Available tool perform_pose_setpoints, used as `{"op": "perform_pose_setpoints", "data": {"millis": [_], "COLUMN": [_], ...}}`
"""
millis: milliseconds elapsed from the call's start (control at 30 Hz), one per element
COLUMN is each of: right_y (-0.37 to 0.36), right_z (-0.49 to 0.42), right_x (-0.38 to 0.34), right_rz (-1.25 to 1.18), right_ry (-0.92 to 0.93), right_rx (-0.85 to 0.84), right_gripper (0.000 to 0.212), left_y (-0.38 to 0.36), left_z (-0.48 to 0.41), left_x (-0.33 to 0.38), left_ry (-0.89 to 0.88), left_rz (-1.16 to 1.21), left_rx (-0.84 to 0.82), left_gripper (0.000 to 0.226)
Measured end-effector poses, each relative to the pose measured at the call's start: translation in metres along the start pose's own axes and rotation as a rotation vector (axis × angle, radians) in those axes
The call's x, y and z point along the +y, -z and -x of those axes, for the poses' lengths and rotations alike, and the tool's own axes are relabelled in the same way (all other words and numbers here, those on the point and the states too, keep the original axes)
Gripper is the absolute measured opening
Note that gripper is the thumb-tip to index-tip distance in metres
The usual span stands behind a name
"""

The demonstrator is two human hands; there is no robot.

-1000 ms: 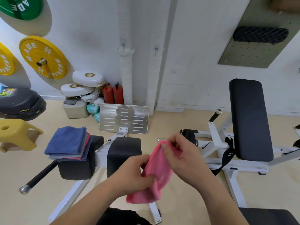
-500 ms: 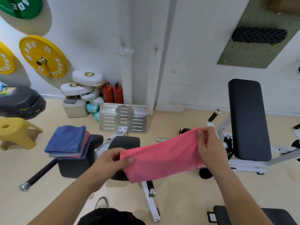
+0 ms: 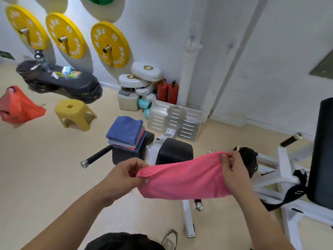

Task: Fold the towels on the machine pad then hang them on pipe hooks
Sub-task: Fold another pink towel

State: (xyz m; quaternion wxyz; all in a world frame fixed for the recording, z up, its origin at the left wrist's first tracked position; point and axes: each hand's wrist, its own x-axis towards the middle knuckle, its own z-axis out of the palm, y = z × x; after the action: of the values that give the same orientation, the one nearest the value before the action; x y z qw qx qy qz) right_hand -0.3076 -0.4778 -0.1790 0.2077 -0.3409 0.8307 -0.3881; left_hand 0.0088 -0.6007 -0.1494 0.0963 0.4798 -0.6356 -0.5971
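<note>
A pink towel (image 3: 182, 175) is stretched flat in the air between my hands, in front of the black machine pad (image 3: 173, 151). My left hand (image 3: 124, 173) pinches its left end; my right hand (image 3: 232, 168) pinches its upper right corner. A stack of folded blue, grey and pink towels (image 3: 126, 132) lies on the left black pad (image 3: 124, 154). Two small hooks, the left hook (image 3: 192, 37) and the right hook (image 3: 230, 46), stick out of the white wrapped pipes on the wall.
A metal footplate (image 3: 174, 120) leans behind the pads. A black upright backrest (image 3: 322, 150) and white machine frame (image 3: 281, 179) stand at the right. A yellow stool (image 3: 73, 112), an orange bag (image 3: 18, 105), black cases (image 3: 59, 82) and yellow weight plates (image 3: 110, 44) fill the left.
My hands pulled apart, spreading the bunched pink towel into a flat band. The view has since turned left and down, bringing more plates, the stool and the orange bag into sight.
</note>
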Motion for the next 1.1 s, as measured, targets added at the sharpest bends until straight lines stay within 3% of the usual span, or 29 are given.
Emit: {"op": "perform_pose_setpoints", "data": {"millis": [200,333,467,667,900,1100], "right_y": [-0.067,-0.130,-0.191,-0.251,-0.284,-0.264], "right_z": [0.007,0.030,0.067,0.106,0.125,0.130], "right_x": [-0.056,-0.119,-0.188,-0.254,-0.286,-0.357], "right_rz": [0.017,-0.038,-0.046,0.009,-0.016,0.021], "right_ry": [-0.020,0.070,0.183,0.235,0.107,0.301], "right_rx": [-0.085,-0.118,-0.192,-0.254,-0.300,-0.487], "right_gripper": [0.022,0.022,0.018,0.020,0.026,0.020], "left_y": [0.062,0.119,0.184,0.261,0.303,0.303], "left_z": [0.038,0.079,0.123,0.162,0.143,0.099], "left_x": [-0.034,-0.077,-0.127,-0.181,-0.204,-0.211], "left_ry": [-0.075,0.013,0.056,0.023,0.022,0.102], "left_rz": [0.220,0.417,0.502,0.680,0.539,0.322], "left_rx": [0.175,0.253,0.334,0.278,0.193,0.136], "left_gripper": [0.002,0.015,0.008,0.012,0.011,0.018]}}
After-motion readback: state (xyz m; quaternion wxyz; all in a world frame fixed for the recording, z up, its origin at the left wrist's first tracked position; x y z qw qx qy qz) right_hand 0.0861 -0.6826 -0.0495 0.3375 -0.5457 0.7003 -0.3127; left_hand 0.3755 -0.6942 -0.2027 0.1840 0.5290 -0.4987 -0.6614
